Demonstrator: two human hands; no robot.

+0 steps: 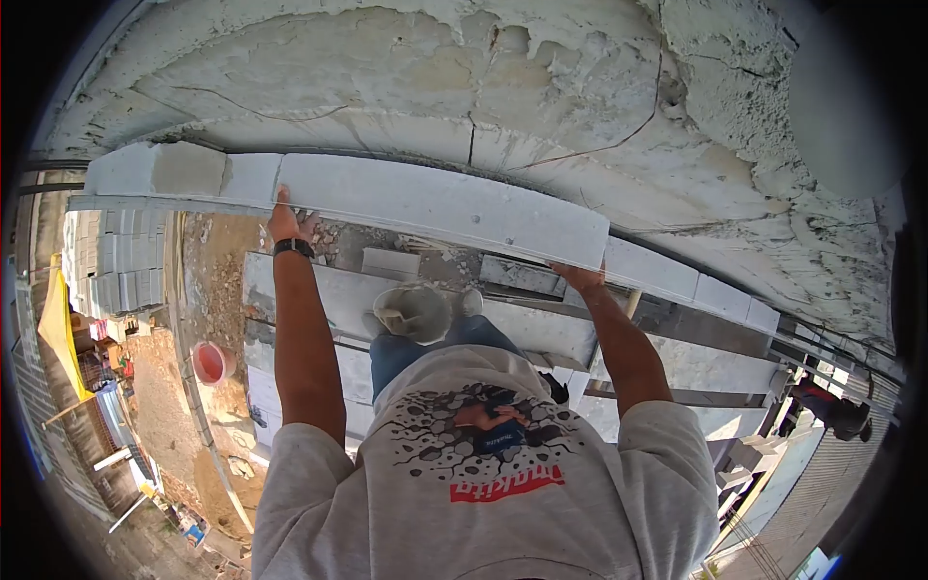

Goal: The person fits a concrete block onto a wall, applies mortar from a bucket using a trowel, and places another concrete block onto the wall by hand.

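Note:
A long white lightweight concrete block point(440, 201) sits in a row along the wall, its near face toward me. My left hand point(290, 224), with a dark watch on the wrist, grips its left end, thumb on the face and other fingers at the lower edge. At the right end my right hand point(582, 277) is closed round the lower edge, its fingers partly hidden. A short white block point(253, 178) adjoins on the left, and further white blocks point(652, 269) continue the row on the right. A bucket point(414, 311) with grey residue stands by my feet.
I stand on raised planks point(522, 329) above the ground. Down at the left are a pink bucket point(211, 363), stacked grey blocks point(121, 256) and a yellow sheet point(60, 329). A rough plastered wall point(406, 68) rises ahead. Something dark point(831, 411) lies or hangs at the right.

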